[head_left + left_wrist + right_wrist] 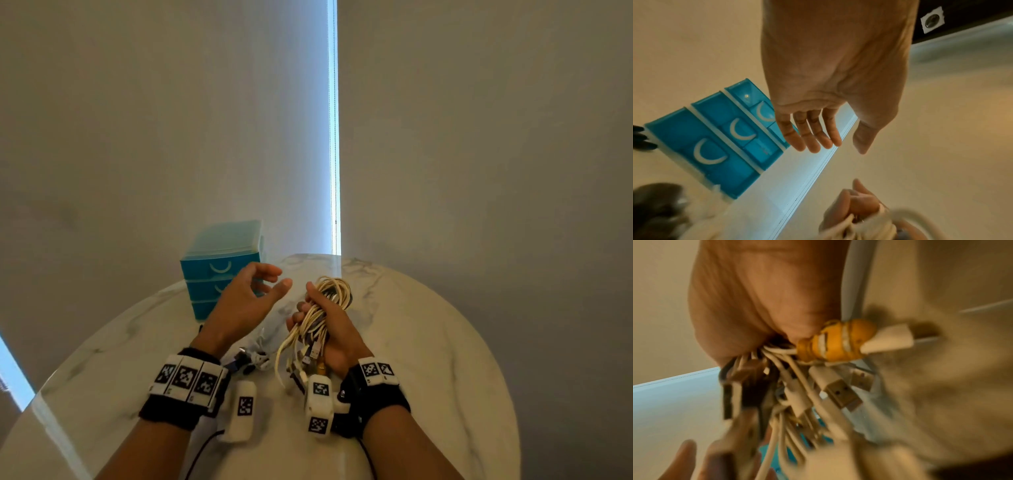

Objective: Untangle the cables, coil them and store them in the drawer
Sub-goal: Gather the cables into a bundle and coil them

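No readable text, label or number shows anywhere.

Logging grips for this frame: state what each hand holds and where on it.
The right hand grips the cable bundle around its middle, loops above the fist, plug ends hanging below. The left hand holds nothing.

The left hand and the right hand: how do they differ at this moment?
The left hand holds nothing, its fingers loosely curved; the right hand grips a bundle of cables. The left hand hovers in front of the blue drawers, while the right hand is further from them, over the table. Both are raised and wear a black wristband with markers.
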